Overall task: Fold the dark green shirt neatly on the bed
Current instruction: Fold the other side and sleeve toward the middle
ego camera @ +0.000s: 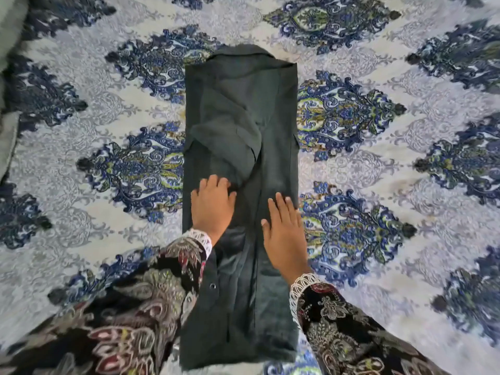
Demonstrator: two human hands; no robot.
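Observation:
The dark green shirt (240, 109) lies on the bed as a long narrow strip, collar at the far end, both sides folded inward and one sleeve laid diagonally down its middle. My left hand (212, 205) rests on the shirt just below the sleeve's cuff end, fingers curled slightly against the fabric. My right hand (284, 231) lies flat and palm down along the strip's right edge, fingers together. Neither hand grips the cloth. My patterned sleeves cover part of the near half of the shirt.
The bed (378, 185) has a pale cover with dark blue and green ornate motifs, spreading wide on both sides of the shirt. A grey-green fabric mass (10, 36) sits at the far left edge.

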